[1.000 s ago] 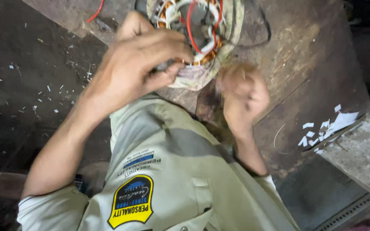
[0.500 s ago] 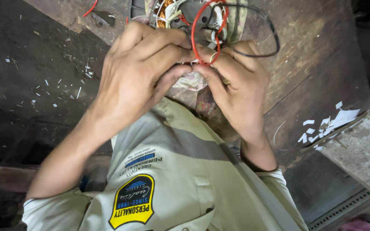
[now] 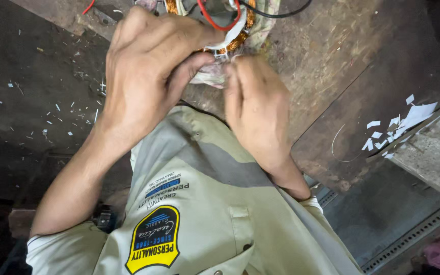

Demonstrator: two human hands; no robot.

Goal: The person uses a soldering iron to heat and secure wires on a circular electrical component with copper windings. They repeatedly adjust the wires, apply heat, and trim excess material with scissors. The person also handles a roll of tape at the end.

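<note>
Both hands on the stator (image 3: 215, 30): my left hand (image 3: 148, 76) and right hand (image 3: 255, 107) pinch its winding edge. Tying step, I judge; next needs steady tension.

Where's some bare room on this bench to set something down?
Bare wood lies right of the right hand, between the motor winding and the paper scraps. Crowded: the top edge, where both hands, left hand included, grip the winding.
</note>
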